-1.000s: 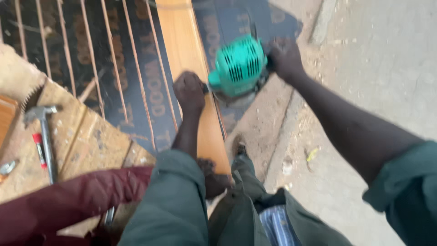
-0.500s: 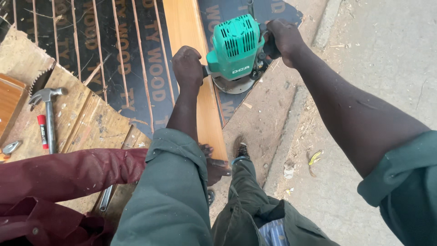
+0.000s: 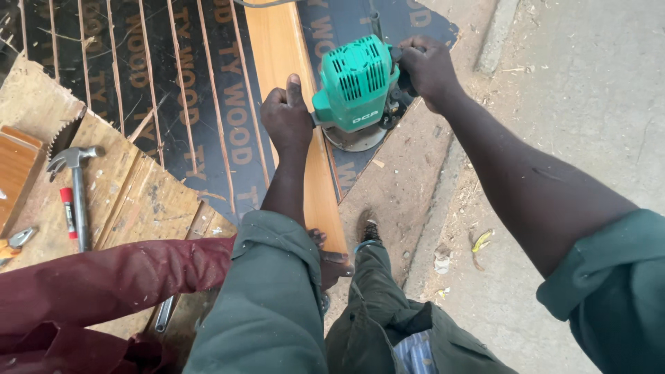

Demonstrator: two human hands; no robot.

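Note:
A green hand router point(image 3: 355, 86) stands on its round base at the right edge of a long light wooden board point(image 3: 291, 90). My left hand point(image 3: 286, 118) rests on the board and grips the router's left handle, thumb pointing up. My right hand point(image 3: 428, 69) is closed around the router's right handle. The board lies on a dark printed plywood sheet point(image 3: 180, 104). Another person's hand point(image 3: 331, 260) holds the near end of the board, partly hidden behind my left sleeve.
A dark red sleeve point(image 3: 104, 277) of the other person crosses the lower left. A claw hammer point(image 3: 75, 187), a red marker point(image 3: 68, 211) and a saw blade point(image 3: 64, 131) lie on a worn wooden sheet point(image 3: 138, 201). Bare dirt ground point(image 3: 554, 104) lies to the right.
The view has shifted so the router and both hands sit lower in frame. The router has slid slightly along the board's edge. Both hands keep their grip on its handles.

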